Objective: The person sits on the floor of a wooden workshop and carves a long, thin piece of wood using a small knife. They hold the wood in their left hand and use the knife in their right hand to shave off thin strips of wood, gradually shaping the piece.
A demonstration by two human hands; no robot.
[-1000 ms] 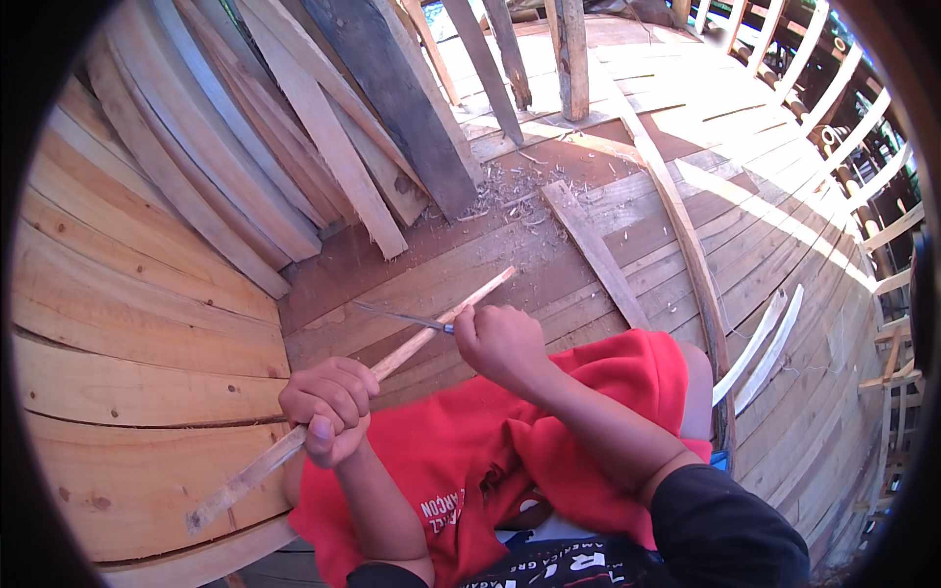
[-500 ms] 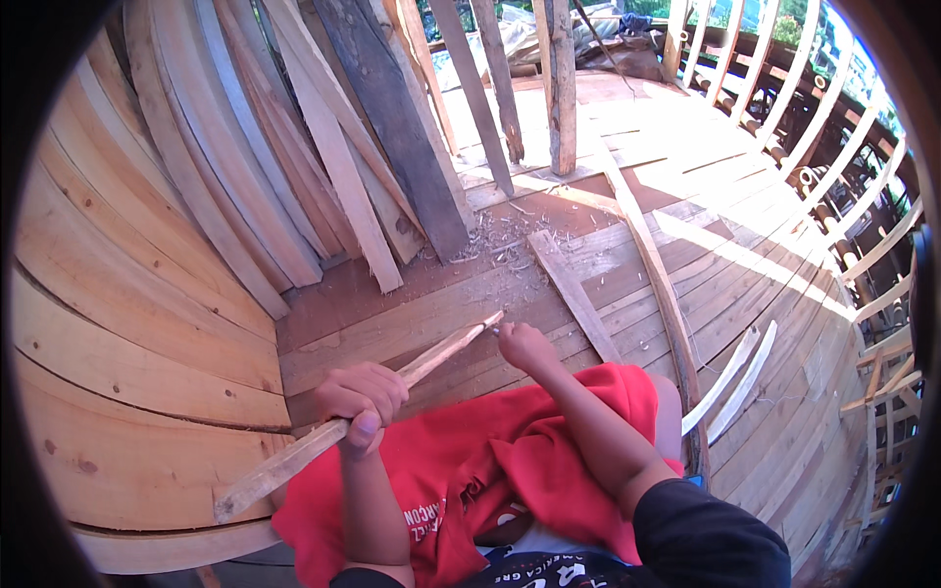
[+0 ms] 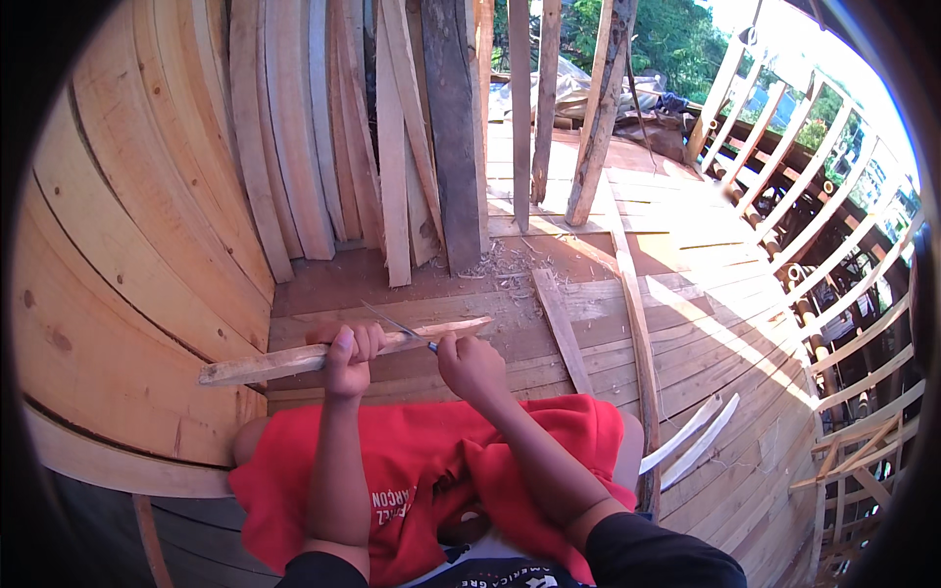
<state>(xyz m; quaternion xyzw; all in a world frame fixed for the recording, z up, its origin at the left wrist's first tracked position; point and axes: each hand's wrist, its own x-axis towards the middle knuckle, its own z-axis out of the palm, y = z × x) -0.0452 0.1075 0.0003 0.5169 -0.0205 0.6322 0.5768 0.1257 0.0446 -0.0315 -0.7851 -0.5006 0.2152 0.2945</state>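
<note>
My left hand (image 3: pixel 351 359) is wrapped around a rough wooden stick (image 3: pixel 270 367), which lies roughly level above my lap. Its thick end points left, and its narrower, whittled end reaches past my right hand. In my closed right hand (image 3: pixel 472 368) is a knife (image 3: pixel 400 325); its thin blade slants up and left across the stick, close to my left fingers. Most of the knife's handle is hidden in my fist. Below both hands, a red cloth (image 3: pixel 431 431) covers my lap.
Wood shavings (image 3: pixel 505 269) litter the plank floor (image 3: pixel 608 323) ahead. A short board (image 3: pixel 562 328) and a long curved timber (image 3: pixel 635 323) lie to the right, near two pale strips (image 3: pixel 698 441). Upright planks (image 3: pixel 294 147) lean at the back left beside a curved plank wall (image 3: pixel 127 333).
The view has turned, shifting the scene. The stick is now more level, and my right hand has come nearer my left. The knife blade now shows across the stick.
</note>
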